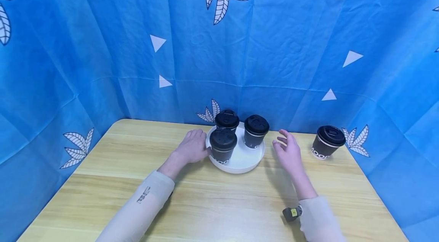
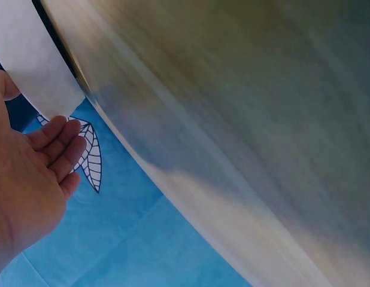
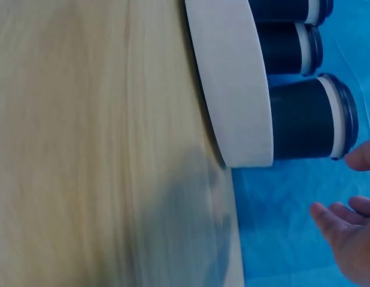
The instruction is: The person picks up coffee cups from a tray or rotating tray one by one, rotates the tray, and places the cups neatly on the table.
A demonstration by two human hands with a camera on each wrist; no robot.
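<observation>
A round white tray (image 1: 240, 164) stands on the table and carries three dark paper cups with black lids: a front-left cup (image 1: 223, 145), a rear cup (image 1: 227, 119) and a right-hand cup (image 1: 255, 131). My left hand (image 1: 194, 146) is at the tray's left side, thumb by the front-left cup, fingers loosely bent at the rim. Right of the tray, my right hand (image 1: 287, 150) hovers with fingers spread and nothing in them. In the right wrist view its thumb is near the lid of the nearest cup (image 3: 305, 122). A fourth lidded cup (image 1: 327, 143) stands beyond that hand.
The light wood table (image 1: 219, 204) ends at the back against a blue curtain (image 1: 219, 63) printed with white leaves and triangles. More of that curtain hangs at both sides. A small black device (image 1: 291, 213) is attached at the right sleeve.
</observation>
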